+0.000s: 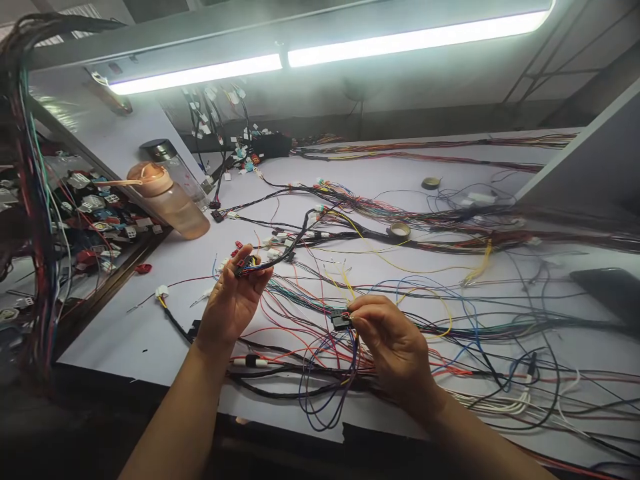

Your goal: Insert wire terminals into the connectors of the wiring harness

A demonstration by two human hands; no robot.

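Observation:
My left hand (pixel 235 297) is raised palm up over the table, its fingers curled round a dark connector (pixel 244 267) on the end of a black-wrapped cable (pixel 300 237). To the right, my right hand (pixel 395 343) pinches at the right side of a black rectangular connector (pixel 341 320), with thumb and forefinger together at its wires. Purple and blue wires (pixel 327 417) loop down below that connector. Yellow wires (pixel 347 280) with bare metal tips rise just behind it. Whether a single wire sits between the right fingertips is too small to tell.
Long wire bundles (pixel 425 217) run across the white table (pixel 120 327). Rolls of tape (pixel 399 231) lie among them. An orange-lidded bottle (pixel 175 207) stands at the left, near a heap of connectors (pixel 90 207). A lit tube lamp (pixel 415 41) hangs above.

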